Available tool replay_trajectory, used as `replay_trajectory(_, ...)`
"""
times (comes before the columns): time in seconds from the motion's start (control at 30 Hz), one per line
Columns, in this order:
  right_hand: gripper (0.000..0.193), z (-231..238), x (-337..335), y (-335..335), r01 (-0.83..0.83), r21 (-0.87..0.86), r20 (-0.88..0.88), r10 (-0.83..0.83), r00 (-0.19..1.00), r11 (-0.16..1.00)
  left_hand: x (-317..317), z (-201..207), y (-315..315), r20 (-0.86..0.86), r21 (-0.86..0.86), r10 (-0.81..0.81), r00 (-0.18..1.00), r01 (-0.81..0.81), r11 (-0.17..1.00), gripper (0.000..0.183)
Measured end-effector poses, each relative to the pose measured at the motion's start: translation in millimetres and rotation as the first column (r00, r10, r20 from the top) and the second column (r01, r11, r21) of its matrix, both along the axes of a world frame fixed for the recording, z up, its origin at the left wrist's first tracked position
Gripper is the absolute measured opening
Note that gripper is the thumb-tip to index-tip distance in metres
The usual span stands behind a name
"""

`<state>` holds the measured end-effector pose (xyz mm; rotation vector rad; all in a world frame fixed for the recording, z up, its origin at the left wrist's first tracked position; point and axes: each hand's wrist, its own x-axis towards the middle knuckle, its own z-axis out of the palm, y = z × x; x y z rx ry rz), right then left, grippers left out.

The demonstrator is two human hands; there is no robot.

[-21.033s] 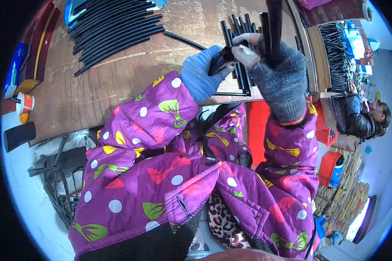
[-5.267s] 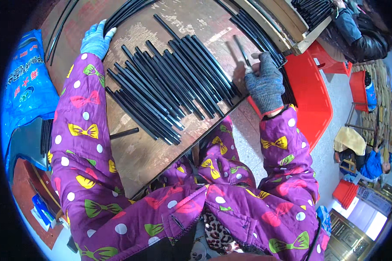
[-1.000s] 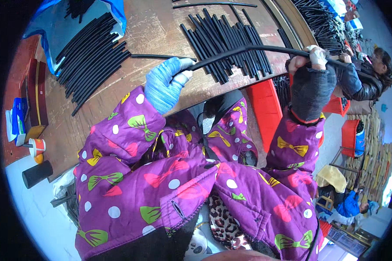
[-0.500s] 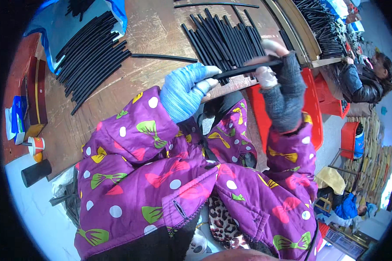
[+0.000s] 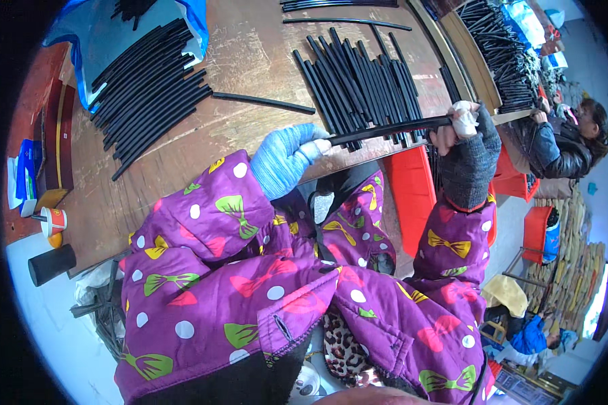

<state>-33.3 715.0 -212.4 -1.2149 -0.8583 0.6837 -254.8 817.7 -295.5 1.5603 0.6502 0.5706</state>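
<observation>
A black tube [image 5: 392, 129] stretches almost level between my two hands, over the near edge of the worktable. Its left end is pinched by my left hand [image 5: 287, 156], which wears a light blue knitted glove with whitish fingertips. My right hand [image 5: 467, 145], in a dark grey fingerless glove with white wrapping on a finger, grips the other end. Just beyond the held tube lies a row of similar black tubes [image 5: 361, 81]. One single tube [image 5: 263, 102] rests on the table to the left of that row, its left end by a larger pile of tubes [image 5: 152, 94].
Blue plastic sheeting [image 5: 194, 30] lies at the far left of the wooden table [image 5: 250, 61]. A paper cup [image 5: 53, 221] and a black cylinder [image 5: 52, 265] stand at the left edge. Below the table's right side is a red crate [image 5: 412, 196]. Another person [image 5: 567, 138] works at the right.
My right hand has moved right and slightly outward, to the tube's far end. More of the tube now shows between my hands. The view has shifted slightly.
</observation>
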Motion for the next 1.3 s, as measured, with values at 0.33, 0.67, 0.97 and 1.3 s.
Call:
replay_trajectory(0.33,0.017,6,-26,24,-0.064,-0.098,0.030,0.067,0.997,0.993,-15,-6,24,0.124,-0.530,-0.043,0.991,0.103,0.841,0.017)
replay_trajectory(0.67,0.031,33,-13,36,-0.249,0.100,-0.287,0.268,0.920,0.963,-32,-20,46,0.221,-0.519,0.204,0.954,-0.062,0.853,0.020)
replay_trajectory(0.97,0.011,-2,-53,70,0.047,-0.168,0.389,0.023,0.921,0.985,-43,-24,59,0.176,-0.524,0.303,0.936,-0.172,0.834,0.019)
replay_trajectory(1.3,0.014,7,-50,75,0.056,0.063,-0.003,-0.056,0.998,0.996,-48,-36,42,0.243,-0.283,-0.092,0.966,0.161,0.945,0.026)
